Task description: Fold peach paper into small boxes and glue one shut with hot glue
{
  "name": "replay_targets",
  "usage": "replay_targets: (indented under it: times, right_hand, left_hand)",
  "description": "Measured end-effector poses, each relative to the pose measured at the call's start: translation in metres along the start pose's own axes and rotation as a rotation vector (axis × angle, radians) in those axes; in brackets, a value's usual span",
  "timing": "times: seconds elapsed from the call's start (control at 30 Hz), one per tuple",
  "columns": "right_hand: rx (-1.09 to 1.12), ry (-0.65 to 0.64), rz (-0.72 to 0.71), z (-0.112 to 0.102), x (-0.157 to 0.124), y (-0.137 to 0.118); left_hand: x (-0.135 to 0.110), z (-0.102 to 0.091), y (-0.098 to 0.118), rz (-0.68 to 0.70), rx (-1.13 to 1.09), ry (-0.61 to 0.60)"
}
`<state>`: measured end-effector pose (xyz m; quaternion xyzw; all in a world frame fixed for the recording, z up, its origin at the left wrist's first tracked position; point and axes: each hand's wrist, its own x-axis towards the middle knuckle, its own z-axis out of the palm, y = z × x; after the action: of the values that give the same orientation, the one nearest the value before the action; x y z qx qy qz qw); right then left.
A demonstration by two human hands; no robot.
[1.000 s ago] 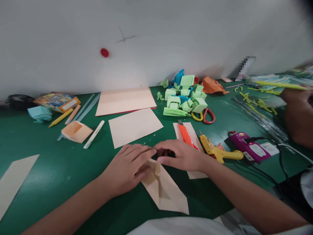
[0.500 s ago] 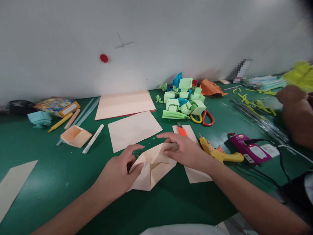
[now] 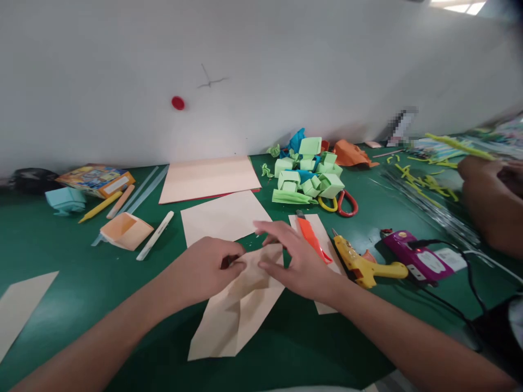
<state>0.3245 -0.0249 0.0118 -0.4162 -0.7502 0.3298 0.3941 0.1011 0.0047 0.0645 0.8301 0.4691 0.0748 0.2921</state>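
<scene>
A folded peach paper [image 3: 235, 313] lies on the green table [image 3: 81, 283] in front of me, its long end pointing down and left. My left hand [image 3: 204, 269] is closed and pinches the paper's top edge. My right hand [image 3: 294, 258] rests on the paper's upper right part with fingers stretched out over the fold. The two hands almost touch above the crease.
Flat peach sheets [image 3: 223, 215] lie behind the hands. An orange cutter [image 3: 312, 237], a yellow glue gun [image 3: 362, 267] and a purple glue gun [image 3: 414, 256] sit at the right. Green paper boxes [image 3: 306, 174] and scissors [image 3: 341, 204] stand farther back. Another person's arm [image 3: 490, 201] is at far right.
The folded paper has been turned, so its long point now runs down to the left. Both hands shifted with it and stay at its top edge.
</scene>
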Motion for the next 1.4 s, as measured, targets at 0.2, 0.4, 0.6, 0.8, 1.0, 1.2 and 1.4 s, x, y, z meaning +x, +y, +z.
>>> replay_targets:
  times: [0.2, 0.4, 0.6, 0.8, 1.0, 1.2, 1.4]
  right_hand:
    - [0.237, 0.085, 0.270, 0.004, -0.003, -0.002]
    - [0.189, 0.132, 0.262, 0.005, -0.001, -0.007]
    - [0.157, 0.166, 0.312, -0.001, 0.003, -0.001]
    - [0.136, 0.168, 0.297, 0.000, 0.003, -0.001]
    - [0.031, 0.149, 0.149, 0.000, 0.002, -0.003]
    - [0.046, 0.086, 0.084, 0.000, 0.001, -0.007]
    - [0.044, 0.074, 0.120, 0.002, 0.000, -0.006]
  left_hand:
    - [0.001, 0.005, -0.014, -0.209, -0.404, 0.288]
    - [-0.001, 0.019, -0.009, -0.253, -0.503, 0.261]
    - [-0.004, 0.022, -0.003, -0.250, -0.544, 0.209]
    - [-0.001, 0.023, -0.008, -0.254, -0.568, 0.227]
    - [0.003, 0.023, -0.015, -0.186, -0.487, 0.277]
    - [0.001, 0.021, -0.012, -0.204, -0.289, 0.220]
    - [0.002, 0.021, -0.008, -0.207, -0.364, 0.194]
